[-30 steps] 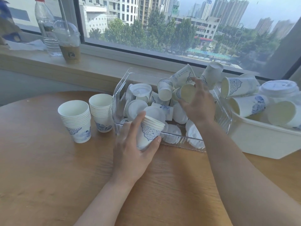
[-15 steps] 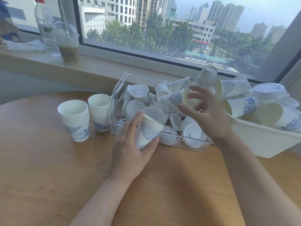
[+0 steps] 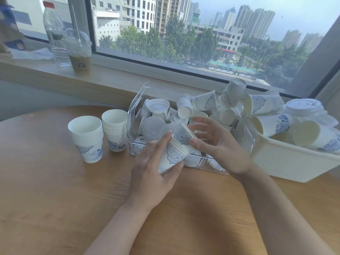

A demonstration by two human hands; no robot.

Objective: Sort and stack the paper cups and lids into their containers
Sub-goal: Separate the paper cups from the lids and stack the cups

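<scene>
Left hand (image 3: 152,173) wrapped around a small stack of nested paper cups (image 3: 174,155), thumb on the near side and fingers on the far side, stack tilted to the right and held just above the wooden table (image 3: 55,199), in front of the clear plastic bin (image 3: 132,122). Right hand (image 3: 219,146) pinching a single paper cup (image 3: 184,134) by its rim between thumb and fingertips, its base going into the open mouth of the held stack, not fully seated. Other fingers of the right hand spread and relaxed.

Inside the clear plastic bin: white plastic lids (image 3: 153,127) mixed with loose patterned cups, some lying on their sides. Just to the right, touching the bin, a cream tub (image 3: 294,161) heaped with more cups on their sides and a stack of lids (image 3: 303,107) on top.

On the table left of the bin, two upright stacks: a taller near stack (image 3: 86,140) and a second stack (image 3: 114,131) just beside the bin wall, the two close together but apart.

On the window ledge (image 3: 110,78) far left, a clear water bottle (image 3: 55,35) and a domed takeaway drink cup (image 3: 80,52) with a straw, touching or nearly so.
</scene>
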